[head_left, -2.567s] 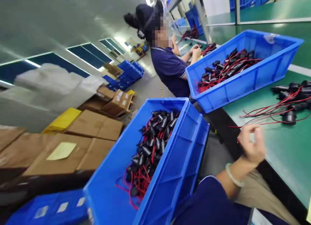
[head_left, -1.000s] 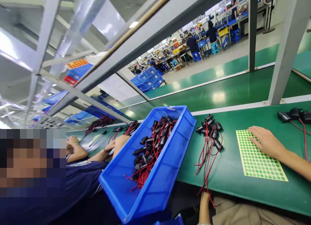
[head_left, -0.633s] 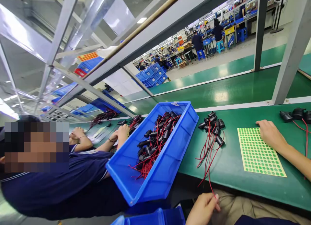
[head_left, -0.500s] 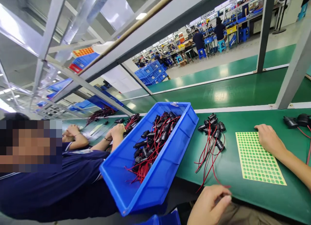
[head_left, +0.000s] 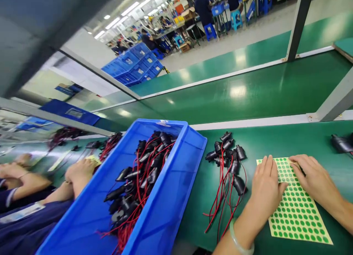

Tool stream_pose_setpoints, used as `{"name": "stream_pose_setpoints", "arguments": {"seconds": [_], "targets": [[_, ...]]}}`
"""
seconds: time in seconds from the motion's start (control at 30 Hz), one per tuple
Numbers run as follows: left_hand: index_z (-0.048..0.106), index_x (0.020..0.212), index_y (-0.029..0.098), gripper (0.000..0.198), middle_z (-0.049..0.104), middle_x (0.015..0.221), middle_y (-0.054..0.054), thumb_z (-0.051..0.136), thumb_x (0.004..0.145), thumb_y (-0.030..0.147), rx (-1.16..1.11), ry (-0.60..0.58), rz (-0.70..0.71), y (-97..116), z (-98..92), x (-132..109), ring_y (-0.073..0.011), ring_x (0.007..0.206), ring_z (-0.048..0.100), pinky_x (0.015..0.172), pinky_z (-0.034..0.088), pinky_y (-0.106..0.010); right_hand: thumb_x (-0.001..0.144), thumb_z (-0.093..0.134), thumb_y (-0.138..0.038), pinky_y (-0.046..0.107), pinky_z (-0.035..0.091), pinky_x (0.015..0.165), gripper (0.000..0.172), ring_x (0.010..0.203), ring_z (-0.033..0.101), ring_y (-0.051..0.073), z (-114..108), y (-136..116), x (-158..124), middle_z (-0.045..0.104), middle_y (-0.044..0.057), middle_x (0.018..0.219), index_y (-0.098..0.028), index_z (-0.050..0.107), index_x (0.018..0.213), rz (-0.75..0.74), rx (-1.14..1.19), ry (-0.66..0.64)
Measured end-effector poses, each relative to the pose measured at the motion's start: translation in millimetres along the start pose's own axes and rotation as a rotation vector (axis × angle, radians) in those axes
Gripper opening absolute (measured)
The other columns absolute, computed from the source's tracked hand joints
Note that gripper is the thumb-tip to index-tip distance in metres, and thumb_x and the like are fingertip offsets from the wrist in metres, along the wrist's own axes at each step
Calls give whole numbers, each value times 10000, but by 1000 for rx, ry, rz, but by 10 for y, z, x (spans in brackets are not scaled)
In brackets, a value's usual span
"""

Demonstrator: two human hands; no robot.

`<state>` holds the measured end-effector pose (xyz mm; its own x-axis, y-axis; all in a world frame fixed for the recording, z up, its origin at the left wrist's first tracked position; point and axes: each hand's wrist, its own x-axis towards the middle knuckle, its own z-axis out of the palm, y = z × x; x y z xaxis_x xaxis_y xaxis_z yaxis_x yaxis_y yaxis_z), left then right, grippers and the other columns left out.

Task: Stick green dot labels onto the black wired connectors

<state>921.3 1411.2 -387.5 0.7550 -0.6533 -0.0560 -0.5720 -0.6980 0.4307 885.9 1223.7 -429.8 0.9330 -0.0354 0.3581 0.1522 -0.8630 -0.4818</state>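
Observation:
A pale yellow sheet of round green stickers (head_left: pixel 299 214) lies on the green tabletop in front of me. My left hand (head_left: pixel 266 185) rests flat on the sheet's upper left side, fingers stretched out together and thumb apart. On the upper right edge lies my right hand (head_left: pixel 313 174), its fingers extended and the thumb spread toward the sheet. Neither hand visibly lifts anything. Left of the sheet sits a loose pile of black cylindrical parts with red wires (head_left: pixel 228 155), the wires trailing toward the table's near edge.
A blue bin (head_left: pixel 176 196) holding many black parts with red wires (head_left: pixel 143 174) stands tilted at my left. Beyond it a co-worker's hands (head_left: pixel 79 174) work at the same bench. More black parts (head_left: pixel 342 143) lie far right; a metal post (head_left: pixel 336 95) rises behind.
My left hand has moved from the table's near edge up onto the sticker sheet. My right hand stays at the sheet's upper right. The view has shifted, with the bin now further left.

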Motion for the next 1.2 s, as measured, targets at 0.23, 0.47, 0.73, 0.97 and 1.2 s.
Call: {"name": "stream_pose_setpoints", "arguments": {"seconds": [0.23,0.47,0.73,0.97,1.2], "targets": [[362,1497,36,649,348,1588,-158,498,985,412,76,33,-4,60,34,-16,-302,1473,346,1182,422,-470,1024,417,-334,408,491,832,238,914,575,249,28,-102,61,610,94,1019,-193,587,1113,49,-95,-48],[364,1496,18,646,364,1577,-162,469,997,413,105,60,1,78,31,-21,-287,1480,334,1192,413,-434,1032,384,-332,401,497,827,280,922,578,245,-30,-151,87,625,102,1009,-162,597,1095,18,-149,-72],[364,1503,39,613,365,1586,-122,387,1027,424,238,90,14,93,26,-28,-246,1467,364,1179,431,-379,1036,376,-347,368,483,773,280,859,566,226,-17,-135,124,625,95,972,-149,574,1044,-10,-179,-61],[373,1495,29,652,383,1575,-135,451,1005,451,218,64,8,91,34,-9,-255,1463,372,1182,426,-381,1031,328,-303,385,458,763,245,829,532,233,48,-109,151,571,106,925,-159,510,954,-31,-173,-69],[374,1496,33,636,375,1583,-133,411,1018,451,209,56,18,95,38,-12,-260,1478,342,1209,390,-399,1028,337,-325,391,461,804,243,899,551,246,47,-77,140,584,117,974,-152,508,1016,-36,-179,-67]]}}
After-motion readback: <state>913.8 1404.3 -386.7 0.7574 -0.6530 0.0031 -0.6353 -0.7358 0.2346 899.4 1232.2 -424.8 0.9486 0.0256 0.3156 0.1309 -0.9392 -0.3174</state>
